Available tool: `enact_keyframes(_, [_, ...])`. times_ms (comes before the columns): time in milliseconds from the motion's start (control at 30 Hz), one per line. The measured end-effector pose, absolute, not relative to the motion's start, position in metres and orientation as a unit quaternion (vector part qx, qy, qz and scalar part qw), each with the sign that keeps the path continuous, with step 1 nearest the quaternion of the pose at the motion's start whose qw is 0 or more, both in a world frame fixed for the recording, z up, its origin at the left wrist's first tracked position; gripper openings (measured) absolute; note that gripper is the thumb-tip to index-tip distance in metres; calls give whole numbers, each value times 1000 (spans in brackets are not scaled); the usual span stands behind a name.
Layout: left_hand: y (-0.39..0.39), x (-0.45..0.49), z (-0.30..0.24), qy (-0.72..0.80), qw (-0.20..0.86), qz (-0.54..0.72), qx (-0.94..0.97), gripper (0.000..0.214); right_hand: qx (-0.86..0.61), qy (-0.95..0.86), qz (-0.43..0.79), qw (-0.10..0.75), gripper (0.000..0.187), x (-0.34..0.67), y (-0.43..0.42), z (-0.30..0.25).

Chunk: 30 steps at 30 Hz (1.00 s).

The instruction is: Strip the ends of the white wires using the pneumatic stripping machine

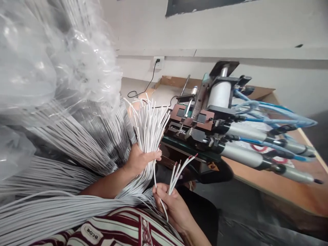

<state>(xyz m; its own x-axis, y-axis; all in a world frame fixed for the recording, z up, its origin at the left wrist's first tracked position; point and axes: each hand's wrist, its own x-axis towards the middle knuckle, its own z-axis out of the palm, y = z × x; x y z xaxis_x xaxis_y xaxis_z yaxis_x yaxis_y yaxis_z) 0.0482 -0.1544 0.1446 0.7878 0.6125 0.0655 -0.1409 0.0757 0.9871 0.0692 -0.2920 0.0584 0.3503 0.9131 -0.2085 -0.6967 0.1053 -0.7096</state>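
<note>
My left hand (139, 159) is wrapped round a thick bundle of white cables (150, 128), whose cut ends fan out above the fist. Lower and to the right, my right hand (171, 203) grips a few white cables (176, 176) with reddish tips showing at their ends. Between its thumb and fingers a single cable also runs, coming down from the bundle. The lengths below my left fist trail off across my lap to the left.
A pneumatic machine (202, 119) with silver cylinders and blue hoses stands on a wooden bench (276, 188) to the right. Many grey cables (64, 136), partly under clear plastic bags (84, 65), fill the left side. A plug sits in a wall socket (158, 63).
</note>
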Motion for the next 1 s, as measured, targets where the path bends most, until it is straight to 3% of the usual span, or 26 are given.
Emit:
enact_keyframes(400, [-165,55,134,192,680,193,681,15,-386,-133,545,732,56,82,-283,63])
enact_keyframes(1000, [-164,55,132,193,675,198,684,19,-416,-140,535,722,56,77,-279,73])
